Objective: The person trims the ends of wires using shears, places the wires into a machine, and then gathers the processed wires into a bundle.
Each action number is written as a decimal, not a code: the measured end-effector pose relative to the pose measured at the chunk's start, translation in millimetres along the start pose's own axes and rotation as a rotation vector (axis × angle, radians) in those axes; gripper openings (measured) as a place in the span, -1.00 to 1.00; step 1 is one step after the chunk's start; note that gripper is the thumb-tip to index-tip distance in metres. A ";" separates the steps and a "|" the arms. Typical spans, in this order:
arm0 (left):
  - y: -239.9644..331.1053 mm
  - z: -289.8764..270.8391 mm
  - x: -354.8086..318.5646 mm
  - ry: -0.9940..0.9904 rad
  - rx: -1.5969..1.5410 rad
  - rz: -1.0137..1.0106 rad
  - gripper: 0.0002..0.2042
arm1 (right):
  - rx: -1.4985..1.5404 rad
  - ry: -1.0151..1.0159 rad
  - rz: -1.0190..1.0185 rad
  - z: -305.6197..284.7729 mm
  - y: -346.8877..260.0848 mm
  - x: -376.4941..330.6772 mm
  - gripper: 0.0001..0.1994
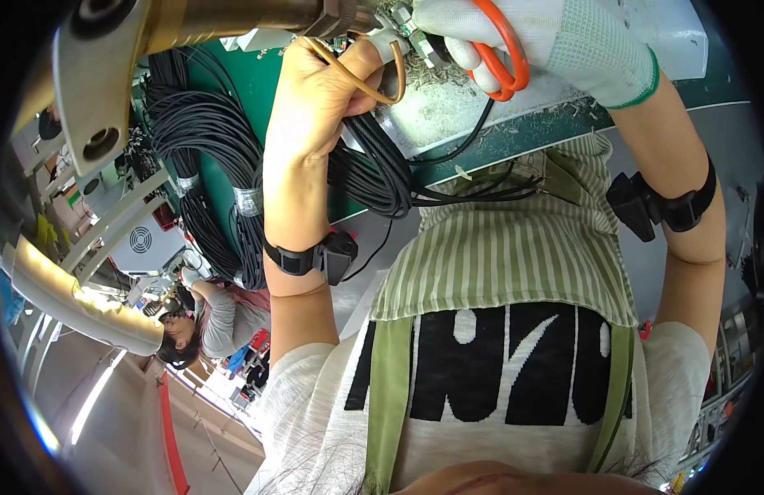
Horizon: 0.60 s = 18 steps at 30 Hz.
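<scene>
Head view; places taken from the pale, scrap-littered board [435, 107]. Well left of the board, coiled black cables [202, 124] lay on the green worktop [265, 78]. By the board's left edge, the bare left hand [316, 99] had its fingers curled; could not tell what, if anything, they were clamped on. A black cable bundle [383, 161] lay by the board's lower left, a brown curved band [401, 78] above its left part. Over the board's upper part sat a metallic piece [420, 40], between the hands. Over its right part, an orange looped handle [521, 73] had the gloved right hand's [559, 37] grip closed about it. Judgement: steady left fingertips, kept clear of metal edges, and even right-hand pressure seemed best.
</scene>
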<state>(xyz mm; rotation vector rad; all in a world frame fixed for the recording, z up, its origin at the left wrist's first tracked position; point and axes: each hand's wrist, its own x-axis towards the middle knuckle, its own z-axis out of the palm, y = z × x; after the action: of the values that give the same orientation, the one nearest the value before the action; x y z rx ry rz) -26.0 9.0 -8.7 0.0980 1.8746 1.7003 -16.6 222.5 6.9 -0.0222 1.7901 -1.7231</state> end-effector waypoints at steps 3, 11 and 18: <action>-0.3 1.5 -0.2 -0.010 -0.022 -0.016 -0.82 | -0.024 0.027 -0.011 0.4 -2.6 -1.7 -0.77; 0.0 6.0 -6.2 0.055 -0.046 -0.082 -0.78 | 0.164 -0.046 -0.139 1.0 11.0 -0.4 -0.82; 3.0 7.5 -7.2 0.084 0.005 -0.108 -0.72 | 0.165 -0.058 -0.186 0.5 13.8 -0.5 -0.81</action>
<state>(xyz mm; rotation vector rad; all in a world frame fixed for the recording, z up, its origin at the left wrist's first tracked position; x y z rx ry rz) -17.6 13.1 -3.2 -0.0729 1.9089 1.6497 -10.2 224.2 -5.3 -0.1724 1.6422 -1.9757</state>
